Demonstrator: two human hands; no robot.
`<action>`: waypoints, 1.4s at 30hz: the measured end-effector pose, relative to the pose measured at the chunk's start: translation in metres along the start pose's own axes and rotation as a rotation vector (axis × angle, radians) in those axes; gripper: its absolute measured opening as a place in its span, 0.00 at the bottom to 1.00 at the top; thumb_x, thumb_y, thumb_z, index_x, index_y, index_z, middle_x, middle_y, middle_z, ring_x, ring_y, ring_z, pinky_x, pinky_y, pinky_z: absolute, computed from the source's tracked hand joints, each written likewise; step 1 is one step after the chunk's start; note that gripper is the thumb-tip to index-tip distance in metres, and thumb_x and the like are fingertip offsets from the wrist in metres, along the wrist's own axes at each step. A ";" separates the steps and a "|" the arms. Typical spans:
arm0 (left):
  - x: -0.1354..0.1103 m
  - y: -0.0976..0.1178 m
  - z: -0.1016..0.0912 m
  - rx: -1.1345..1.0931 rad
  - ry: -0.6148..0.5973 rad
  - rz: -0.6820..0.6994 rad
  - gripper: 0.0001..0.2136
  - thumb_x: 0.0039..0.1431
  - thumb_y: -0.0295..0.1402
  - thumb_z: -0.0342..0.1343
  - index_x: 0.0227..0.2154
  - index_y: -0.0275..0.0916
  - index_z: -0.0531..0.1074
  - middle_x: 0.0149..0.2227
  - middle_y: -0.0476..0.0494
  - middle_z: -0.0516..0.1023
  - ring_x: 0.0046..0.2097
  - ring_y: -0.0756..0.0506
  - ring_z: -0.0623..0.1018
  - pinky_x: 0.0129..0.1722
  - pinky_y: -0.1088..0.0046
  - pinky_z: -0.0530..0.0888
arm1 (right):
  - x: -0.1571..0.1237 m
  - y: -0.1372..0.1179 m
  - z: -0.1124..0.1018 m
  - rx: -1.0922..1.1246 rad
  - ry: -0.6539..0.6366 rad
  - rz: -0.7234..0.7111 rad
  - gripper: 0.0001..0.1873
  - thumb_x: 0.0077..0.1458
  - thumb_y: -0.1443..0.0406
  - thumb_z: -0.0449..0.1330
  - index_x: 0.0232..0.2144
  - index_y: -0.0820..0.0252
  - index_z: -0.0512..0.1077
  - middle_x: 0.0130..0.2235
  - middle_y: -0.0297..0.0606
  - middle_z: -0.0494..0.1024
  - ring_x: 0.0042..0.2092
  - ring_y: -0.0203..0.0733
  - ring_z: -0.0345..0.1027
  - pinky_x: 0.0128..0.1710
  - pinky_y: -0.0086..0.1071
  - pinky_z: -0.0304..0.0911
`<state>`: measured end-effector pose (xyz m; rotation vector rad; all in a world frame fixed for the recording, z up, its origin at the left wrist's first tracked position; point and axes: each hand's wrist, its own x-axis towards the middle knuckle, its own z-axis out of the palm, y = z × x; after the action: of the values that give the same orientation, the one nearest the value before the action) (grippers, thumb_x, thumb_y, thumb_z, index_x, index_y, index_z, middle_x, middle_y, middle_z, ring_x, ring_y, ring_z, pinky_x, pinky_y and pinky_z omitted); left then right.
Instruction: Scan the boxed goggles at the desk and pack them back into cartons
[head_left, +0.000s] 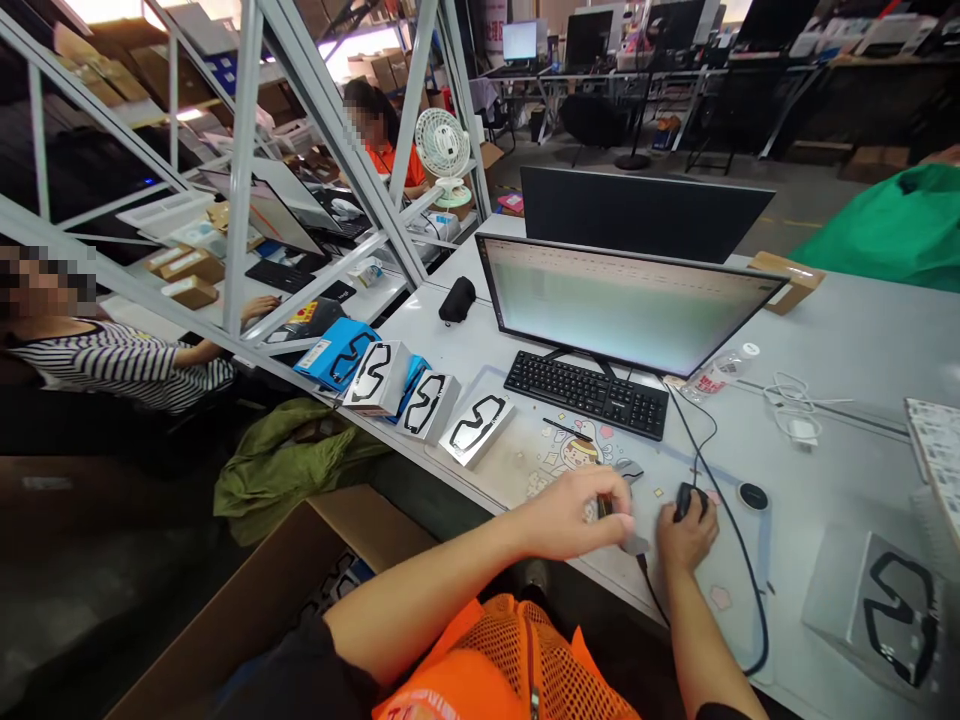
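Observation:
My left hand (574, 512) is wrapped round a grey handheld scanner (628, 470), with its cable hanging down beside the desk edge. Fingers cover most of the scanner's body. To its right, my right hand (686, 535) rests on a black mouse (684, 502) on the desk mat. Left of my hands, white boxes (477, 428) printed with a black looped band stand in a row, with blue boxes (341, 355) beside and behind them. A black keyboard (589, 392) and a lit monitor (626, 305) are just beyond my hands. A black pen (568, 430) lies on the mat.
Another white box (874, 610) sits at the right. A plastic bottle (724, 370), a white cable with charger (801, 430) and a black pouch (457, 300) lie on the desk. Below left is an open carton (247, 600). Metal frame bars (240, 180) separate two people working at left.

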<state>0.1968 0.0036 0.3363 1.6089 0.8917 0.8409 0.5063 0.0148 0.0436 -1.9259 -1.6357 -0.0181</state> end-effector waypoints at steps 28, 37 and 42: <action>-0.097 -0.336 -0.031 1.010 0.237 -0.236 0.31 0.70 0.38 0.56 0.75 0.43 0.66 0.79 0.42 0.58 0.79 0.33 0.59 0.77 0.48 0.61 | -0.013 0.029 0.025 -0.071 0.156 0.020 0.30 0.63 0.57 0.61 0.61 0.72 0.78 0.66 0.67 0.73 0.66 0.72 0.69 0.66 0.63 0.65; -0.096 -0.333 -0.031 1.038 0.239 -0.231 0.31 0.68 0.37 0.57 0.74 0.42 0.67 0.79 0.42 0.59 0.78 0.33 0.60 0.76 0.48 0.62 | -0.012 0.029 0.024 -0.097 0.152 0.039 0.31 0.62 0.55 0.62 0.60 0.72 0.79 0.65 0.66 0.74 0.65 0.71 0.70 0.65 0.60 0.66; -0.097 -0.334 -0.031 1.048 0.246 -0.215 0.31 0.69 0.36 0.56 0.74 0.41 0.67 0.79 0.41 0.60 0.78 0.33 0.61 0.75 0.47 0.62 | -0.013 0.026 0.025 -0.081 0.162 0.092 0.33 0.61 0.54 0.62 0.61 0.69 0.79 0.67 0.64 0.72 0.66 0.72 0.69 0.66 0.62 0.65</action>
<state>0.0808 -0.0147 0.0076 2.2347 1.8391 0.4086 0.5175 0.0127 0.0065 -2.0033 -1.4587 -0.2012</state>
